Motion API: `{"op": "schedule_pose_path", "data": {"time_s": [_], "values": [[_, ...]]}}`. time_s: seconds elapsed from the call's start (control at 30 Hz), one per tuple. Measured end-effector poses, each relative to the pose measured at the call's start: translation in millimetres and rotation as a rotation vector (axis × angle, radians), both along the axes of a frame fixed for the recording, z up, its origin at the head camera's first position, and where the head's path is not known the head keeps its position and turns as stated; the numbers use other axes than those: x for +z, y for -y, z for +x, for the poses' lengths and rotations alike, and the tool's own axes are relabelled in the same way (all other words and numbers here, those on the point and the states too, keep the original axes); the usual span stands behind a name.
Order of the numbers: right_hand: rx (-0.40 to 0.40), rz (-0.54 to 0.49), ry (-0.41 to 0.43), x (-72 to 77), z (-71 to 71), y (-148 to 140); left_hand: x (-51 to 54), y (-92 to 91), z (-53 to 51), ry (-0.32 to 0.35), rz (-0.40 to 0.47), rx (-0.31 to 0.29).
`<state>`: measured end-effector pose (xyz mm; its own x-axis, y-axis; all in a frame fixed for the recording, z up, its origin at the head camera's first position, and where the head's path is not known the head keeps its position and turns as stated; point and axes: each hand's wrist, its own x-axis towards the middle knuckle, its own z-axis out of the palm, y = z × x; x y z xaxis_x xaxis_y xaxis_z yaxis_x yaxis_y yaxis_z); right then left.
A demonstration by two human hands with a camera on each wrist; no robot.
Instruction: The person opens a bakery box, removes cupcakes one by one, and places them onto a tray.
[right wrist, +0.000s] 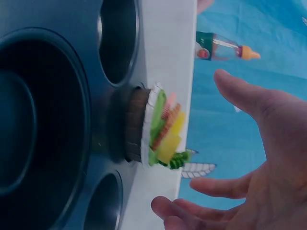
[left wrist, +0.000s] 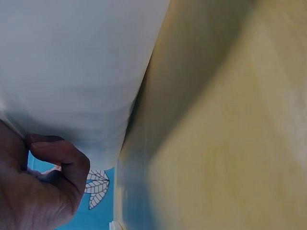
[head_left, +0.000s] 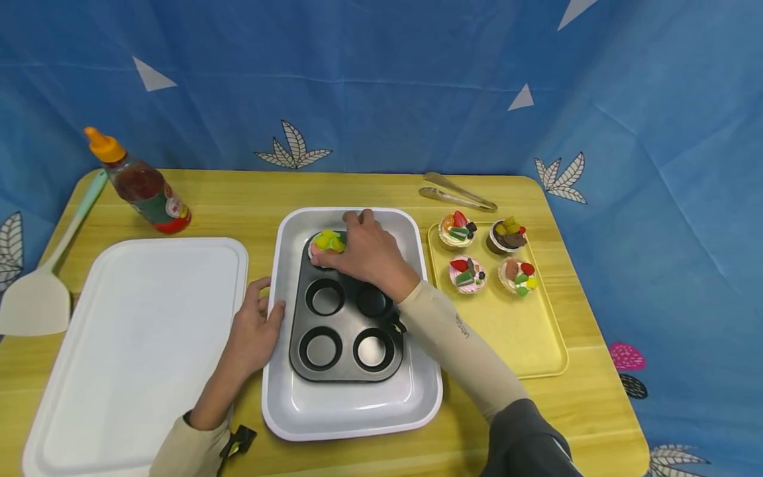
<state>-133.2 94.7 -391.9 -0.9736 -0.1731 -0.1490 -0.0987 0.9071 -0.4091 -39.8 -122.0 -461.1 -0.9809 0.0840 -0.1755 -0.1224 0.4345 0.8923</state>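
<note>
A dark muffin tin (head_left: 349,315) lies inside a deep white tray (head_left: 352,424). In its far-left cup sits a toy cupcake (head_left: 329,241) with green, yellow and pink topping; the right wrist view shows its brown ridged wrapper and white rim. My right hand (head_left: 375,252) is spread beside the cupcake (right wrist: 163,132), its thumb and fingers apart from it in the right wrist view. That hand covers the far-right cup in the head view. My left hand (head_left: 255,334) holds the white tray's left rim, thumb at the edge and fingers curled against its outer side.
On the right, a yellow tray (head_left: 515,344) carries several decorated cupcakes, with metal tongs (head_left: 459,197) behind it. To the left lie a flat white tray (head_left: 143,344) and a spatula (head_left: 36,301). A sauce bottle (head_left: 149,192) stands at the back left.
</note>
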Motion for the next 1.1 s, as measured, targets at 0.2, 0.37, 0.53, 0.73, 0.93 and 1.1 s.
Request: {"op": "schedule_pose_path", "data": {"time_s": [0.2,0.37,0.53,0.73,0.93,1.1], "values": [[0.036,0.038,-0.009,-8.5,-3.4,7.9,-0.1,-0.2,0.1,-0.005,-0.021,-0.008],[0.048,0.050,0.014,-13.9,-6.5,12.5,-1.4,-0.1,0.3,-0.015,-0.017,-0.012],[0.050,0.093,0.024,-19.6,-8.9,16.7,-2.1,0.3,0.0,-0.024,-0.020,-0.012],[0.050,0.114,0.035,-25.6,-11.6,19.7,-1.9,-0.1,0.1,-0.022,-0.007,-0.012],[0.044,0.114,0.049,-30.5,-13.8,23.1,-1.5,-0.8,0.5,-0.025,-0.019,-0.010],[0.047,0.092,0.058,-33.6,-15.3,26.0,-0.3,-0.9,0.6,-0.032,-0.020,-0.009]]}}
